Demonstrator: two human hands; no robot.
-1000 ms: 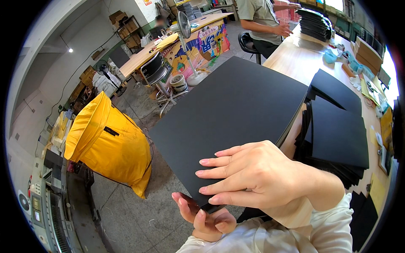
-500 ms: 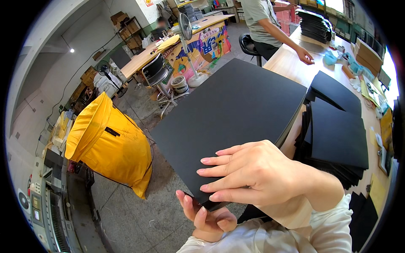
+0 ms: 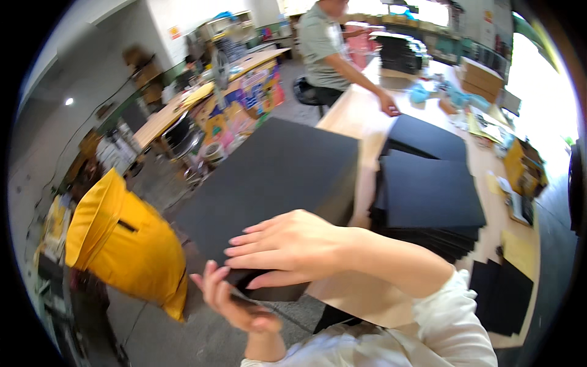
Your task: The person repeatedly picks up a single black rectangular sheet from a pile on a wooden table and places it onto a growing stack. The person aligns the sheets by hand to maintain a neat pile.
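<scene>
A thick stack of black card sheets [image 3: 275, 165] juts over the near-left edge of the wooden table. My right hand [image 3: 293, 248] lies flat on its near part, fingers stretched out and slightly spread, pointing left. At the stack's near-left corner is my left hand [image 3: 235, 300], palm up with its fingers loosely extended; a thin dark edge shows beside them, and I cannot make out whether they touch it. To the right sits a second pile of black sheets [image 3: 431, 192], fanned unevenly along its near side. Behind it lie more black sheets [image 3: 428, 136].
Across the table [image 3: 361, 131] a co-worker [image 3: 324, 55] reaches a hand to the far black sheets. A tall black stack [image 3: 397, 54] and cardboard boxes [image 3: 480, 79] stand farther back. A yellow sack [image 3: 131, 244] is on the floor at left. Loose black sheets [image 3: 501, 293] lie near right.
The view has swung to the right and blurred. My left hand's fingers have loosened at the stack's corner; my right hand stays flat on top. The co-worker's hand now meets the far black sheets.
</scene>
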